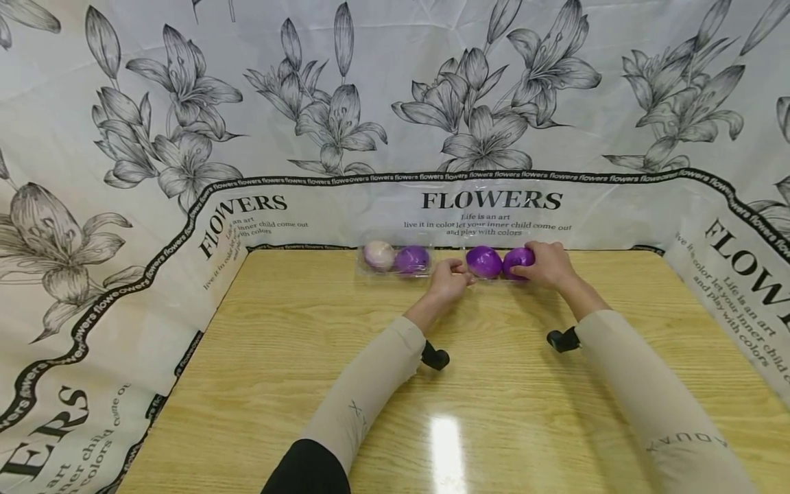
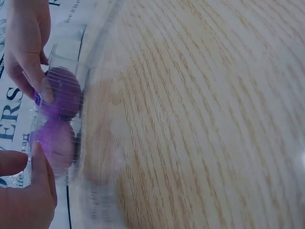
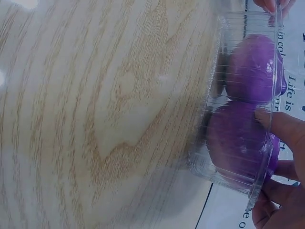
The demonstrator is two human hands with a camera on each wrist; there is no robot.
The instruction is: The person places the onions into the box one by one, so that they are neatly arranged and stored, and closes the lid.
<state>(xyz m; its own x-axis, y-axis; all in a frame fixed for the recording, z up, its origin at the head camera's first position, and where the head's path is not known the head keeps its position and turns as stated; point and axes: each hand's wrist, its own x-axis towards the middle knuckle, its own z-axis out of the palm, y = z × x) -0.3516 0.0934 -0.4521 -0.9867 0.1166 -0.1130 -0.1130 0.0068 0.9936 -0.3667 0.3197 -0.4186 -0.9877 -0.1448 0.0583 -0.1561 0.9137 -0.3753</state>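
A clear plastic container at the table's back edge holds two shiny purple, round, onion-like things. My right hand has its fingers and thumb round the right-hand purple onion-like thing, inside the container. Beside it sits the left-hand purple onion-like thing, which ends in a small tip in the right wrist view. My left hand pinches the container's rim at its left end between thumb and forefinger. The container's lid side stands open, facing the back cloth.
Left of my left hand, a second clear container holds a pale round thing and a purple one. A flower-printed cloth rises directly behind the wooden table and along both sides.
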